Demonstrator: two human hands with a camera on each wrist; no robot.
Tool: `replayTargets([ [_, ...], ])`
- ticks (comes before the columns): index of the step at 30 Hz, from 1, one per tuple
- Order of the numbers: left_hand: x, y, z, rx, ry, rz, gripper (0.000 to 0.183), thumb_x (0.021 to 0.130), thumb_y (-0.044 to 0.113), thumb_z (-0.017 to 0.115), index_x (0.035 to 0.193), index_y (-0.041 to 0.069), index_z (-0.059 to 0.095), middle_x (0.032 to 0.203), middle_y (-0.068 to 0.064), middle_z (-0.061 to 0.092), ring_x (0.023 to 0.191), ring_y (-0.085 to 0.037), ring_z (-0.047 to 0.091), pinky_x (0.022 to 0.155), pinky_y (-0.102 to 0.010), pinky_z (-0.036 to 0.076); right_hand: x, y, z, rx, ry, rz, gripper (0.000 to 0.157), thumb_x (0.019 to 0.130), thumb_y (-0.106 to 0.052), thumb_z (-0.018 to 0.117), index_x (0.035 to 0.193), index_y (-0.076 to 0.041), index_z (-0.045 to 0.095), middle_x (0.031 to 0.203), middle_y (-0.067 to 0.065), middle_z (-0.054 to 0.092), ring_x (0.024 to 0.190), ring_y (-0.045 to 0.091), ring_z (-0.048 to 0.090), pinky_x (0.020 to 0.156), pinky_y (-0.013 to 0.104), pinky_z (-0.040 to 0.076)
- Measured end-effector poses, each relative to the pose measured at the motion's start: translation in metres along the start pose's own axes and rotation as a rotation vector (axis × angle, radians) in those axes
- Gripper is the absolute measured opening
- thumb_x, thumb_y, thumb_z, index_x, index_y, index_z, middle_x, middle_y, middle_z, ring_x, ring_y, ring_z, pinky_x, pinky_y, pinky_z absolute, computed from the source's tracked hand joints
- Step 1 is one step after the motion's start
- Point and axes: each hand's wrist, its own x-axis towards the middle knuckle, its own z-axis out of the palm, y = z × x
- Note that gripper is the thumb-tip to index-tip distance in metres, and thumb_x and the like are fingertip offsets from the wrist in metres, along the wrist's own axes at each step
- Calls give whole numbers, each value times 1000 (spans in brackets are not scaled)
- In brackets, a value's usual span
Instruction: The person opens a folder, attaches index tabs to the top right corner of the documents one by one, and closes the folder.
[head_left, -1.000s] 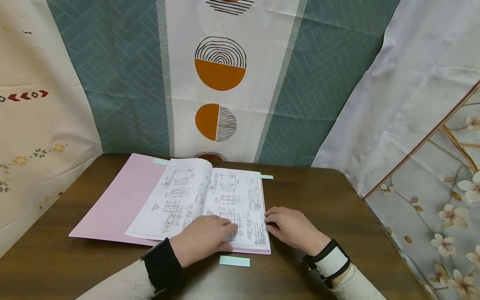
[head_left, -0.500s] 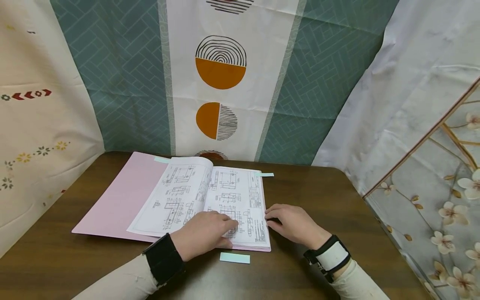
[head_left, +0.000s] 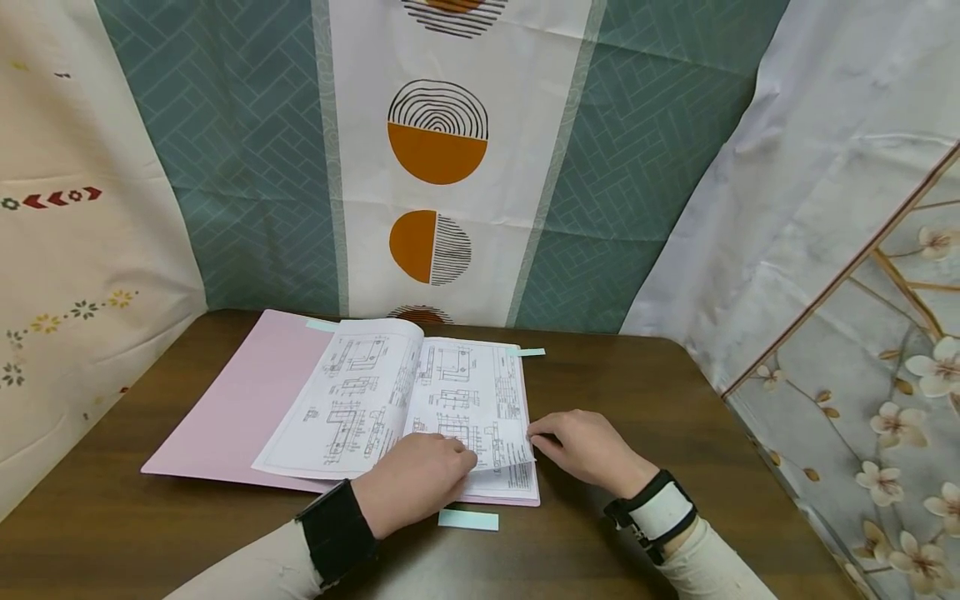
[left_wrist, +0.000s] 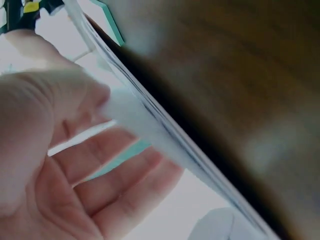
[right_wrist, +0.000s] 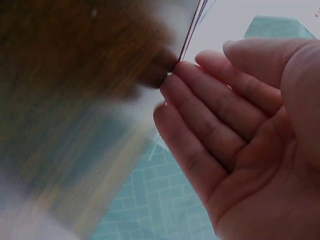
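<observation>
A booklet of printed technical drawings (head_left: pixel 450 375) lies spread on the table, its pink cover (head_left: pixel 232 392) opened out to the left. My left hand (head_left: pixel 417 482) is at the lower part of the right-hand side and pinches a page (head_left: pixel 504 454), whose bottom edge is raised off the sheets below. In the left wrist view, thumb and index finger of the left hand (left_wrist: pixel 70 160) meet on the paper (left_wrist: pixel 132 112). My right hand (head_left: pixel 588 450) rests at the booklet's right edge. The right wrist view shows the right hand (right_wrist: pixel 235 130) with fingers extended, fingertips at the stacked page edges.
A loose mint-green strip (head_left: pixel 468 519) lies on the brown table (head_left: pixel 622 375) in front of the booklet. Another mint strip (head_left: pixel 531 352) sticks out at its upper right, and a third (head_left: pixel 322 325) is on the pink cover. Patterned curtains (head_left: pixel 438 167) hang behind and at the sides.
The left fingers have drawn in and now pinch the page, and its bottom edge has come up. The right hand stays at the booklet's right edge.
</observation>
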Motion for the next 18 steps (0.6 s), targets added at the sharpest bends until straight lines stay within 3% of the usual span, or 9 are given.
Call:
replayTargets([
  [8,-1,1,-6,112,99,-76,9,96,15,85,95,10,77,72,1,69,57,-12,59,52,-29,45,-1,-5,0,-74,77,32,8,100,-19,84,107,-16,88,95,-7,81,76,6,69,70,34,59],
  [15,-13,-7,-15,158,280,-48,13,88,10,88,93,10,75,82,0,73,69,-16,68,57,-29,51,-3,-16,-3,-58,42,-92,15,97,-15,87,112,-16,85,112,-4,79,94,11,73,83,37,63],
  [18,-17,-9,-20,213,299,-36,15,90,9,87,97,8,74,88,-4,73,76,-19,69,62,-32,55,-2,-21,-5,-30,-8,-141,17,98,-15,86,114,-16,84,118,-3,78,101,13,74,87,37,63],
])
